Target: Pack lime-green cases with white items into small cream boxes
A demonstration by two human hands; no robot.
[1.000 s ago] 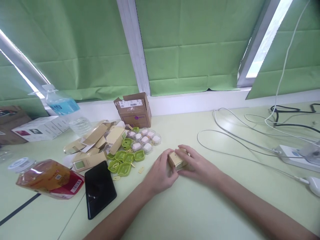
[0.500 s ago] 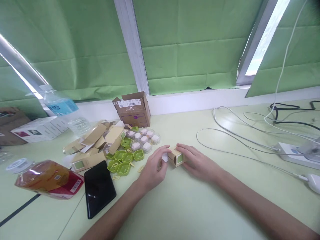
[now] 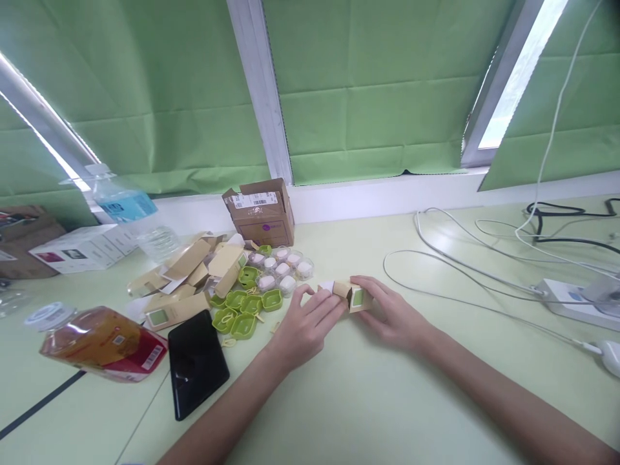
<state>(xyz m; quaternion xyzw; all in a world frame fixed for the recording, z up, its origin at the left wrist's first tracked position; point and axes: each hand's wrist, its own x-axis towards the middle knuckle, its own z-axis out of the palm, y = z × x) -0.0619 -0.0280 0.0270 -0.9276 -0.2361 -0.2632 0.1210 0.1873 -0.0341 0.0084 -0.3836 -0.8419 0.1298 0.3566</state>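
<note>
A small tan cardboard box (image 3: 360, 299) with a green-and-white end label lies between my hands, low over the table. My right hand (image 3: 394, 314) is closed round its right side. At the opened left end, my left hand (image 3: 307, 326) has its fingers bent against the raised flap (image 3: 341, 290). A white piece (image 3: 326, 286), paper or an inner flap, shows behind those fingers; my left thumb is mostly hidden. To the left sit several green square cases (image 3: 243, 326) with loops, and a cluster of clear domed packs (image 3: 283, 270) with pale contents.
A pile of opened tan boxes (image 3: 181, 290), a black tablet or phone (image 3: 197, 365) and a juice bottle (image 3: 109, 342) lie left. Behind stand a brown carton (image 3: 264, 219) and a water bottle (image 3: 133, 210). White cables (image 3: 450, 261) and a power strip (image 3: 576, 300) are on the right.
My left fingers have moved right, from beside the white piece onto the box's opened end. The box has turned slightly and its flap stands out more. The view has shifted a little.
</note>
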